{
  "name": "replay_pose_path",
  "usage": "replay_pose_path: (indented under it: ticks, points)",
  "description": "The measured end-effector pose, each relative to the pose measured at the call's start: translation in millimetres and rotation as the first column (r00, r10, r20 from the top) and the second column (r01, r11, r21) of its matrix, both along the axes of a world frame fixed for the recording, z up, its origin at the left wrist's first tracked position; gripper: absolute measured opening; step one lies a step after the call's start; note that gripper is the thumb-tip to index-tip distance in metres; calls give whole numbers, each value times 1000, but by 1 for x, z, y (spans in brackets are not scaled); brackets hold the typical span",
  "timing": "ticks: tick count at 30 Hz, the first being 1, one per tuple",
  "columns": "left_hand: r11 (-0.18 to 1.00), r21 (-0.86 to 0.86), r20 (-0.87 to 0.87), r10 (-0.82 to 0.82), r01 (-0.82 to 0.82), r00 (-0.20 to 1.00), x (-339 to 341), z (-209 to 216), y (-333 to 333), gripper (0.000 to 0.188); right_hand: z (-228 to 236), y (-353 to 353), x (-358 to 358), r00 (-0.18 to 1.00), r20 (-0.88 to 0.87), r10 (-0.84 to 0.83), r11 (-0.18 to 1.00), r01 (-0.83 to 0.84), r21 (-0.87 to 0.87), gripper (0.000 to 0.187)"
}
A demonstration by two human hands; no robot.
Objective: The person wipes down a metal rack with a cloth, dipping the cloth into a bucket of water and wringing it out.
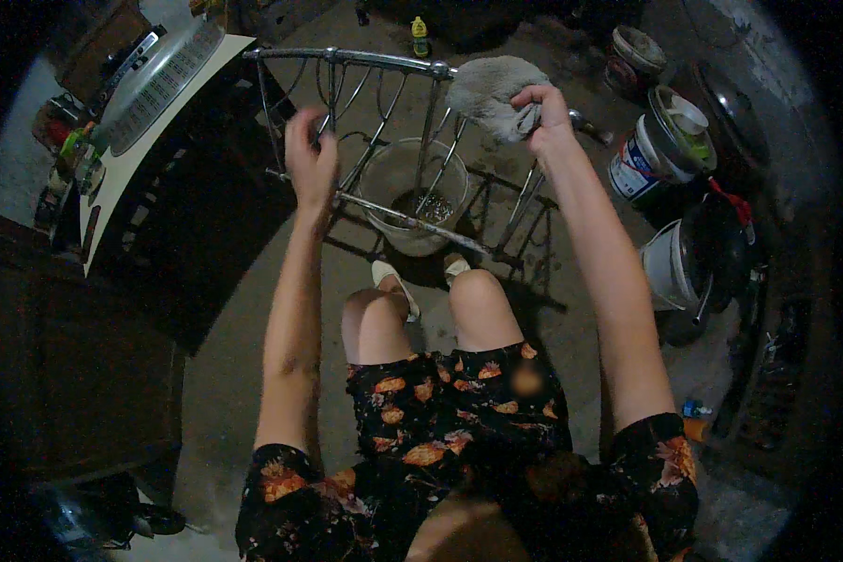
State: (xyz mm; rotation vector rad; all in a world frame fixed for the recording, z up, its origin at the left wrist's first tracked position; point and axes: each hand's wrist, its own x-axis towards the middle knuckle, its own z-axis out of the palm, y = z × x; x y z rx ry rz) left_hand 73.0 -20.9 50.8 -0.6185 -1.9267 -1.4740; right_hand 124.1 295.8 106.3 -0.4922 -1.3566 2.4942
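A metal rack with a shiny curved top rail and thin bent rods stands tilted in front of me. My right hand pinches a grey cloth, which lies over the right end of the top rail. At the rack's left part is my left hand, its fingers blurred and partly curled beside an upright rod; whether it grips the rod does not show. Behind the lower bars sits a pale bucket with some dark, glinting liquid in it.
To the left, a pale-topped table carries a large translucent lid. On the right stand a white bucket with a blue label and another white bucket. A yellow bottle is on the floor beyond the rack.
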Motion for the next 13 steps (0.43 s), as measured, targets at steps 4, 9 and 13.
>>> replay_pose_path:
  ticks: [4, 9, 13]
  points:
    - [925, -366, -422, -69, -101, 904, -6, 103, 66, 31, -7, -2, -10, 991, -13, 133, 989, -134, -57, 10]
    - [693, -687, -396, -105, -219, 912, -61, 87, 112, 32, 12, -16, 20, 973, -90, 214, 959, -227, -172, 9]
    - [683, -667, -448, -48, -298, 893, -75, 73, 113, 29, -32, -31, 63, 972, -175, 158, 964, -191, -186, 38]
